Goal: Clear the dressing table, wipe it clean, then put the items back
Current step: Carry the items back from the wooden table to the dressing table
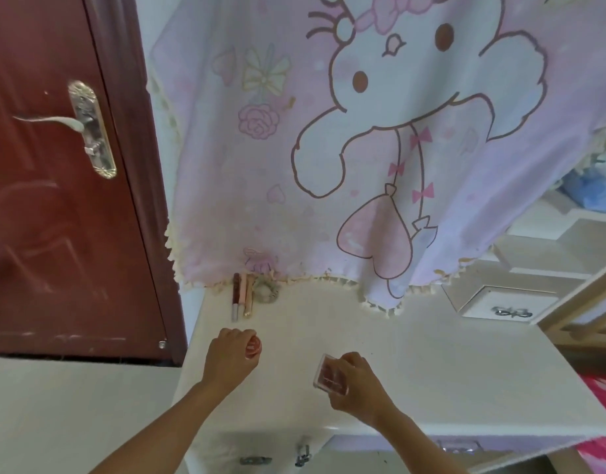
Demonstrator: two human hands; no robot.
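Head view is directed down onto the white dressing table [431, 371], whose far edge is overhung by a pink cartoon cloth [363, 148]. A round compact [254, 346] is gripped in the left hand [226, 357], the fingers curled round it, low over the near-left part of the top; whether it touches the surface cannot be told. A rectangular palette [330, 374] is pinched by its edges in the right hand [356, 384], tilted and held just above the near middle of the top.

At the far left, against the cloth's fringe, a few slim tubes [240, 295] are laid side by side, with a hair tie [266, 289] just to their right. A red door [55, 200] is seen to the left and a small drawer unit [499, 302] to the far right.

Most of the top is bare and the tubes are neatly lined up, so the putting-back step is judged to be in hand, though the tail of the clearing step cannot be ruled out. If items are being returned, the compact should be set down near the tubes and the palette laid flat beside it, each released only once it is resting on the surface.
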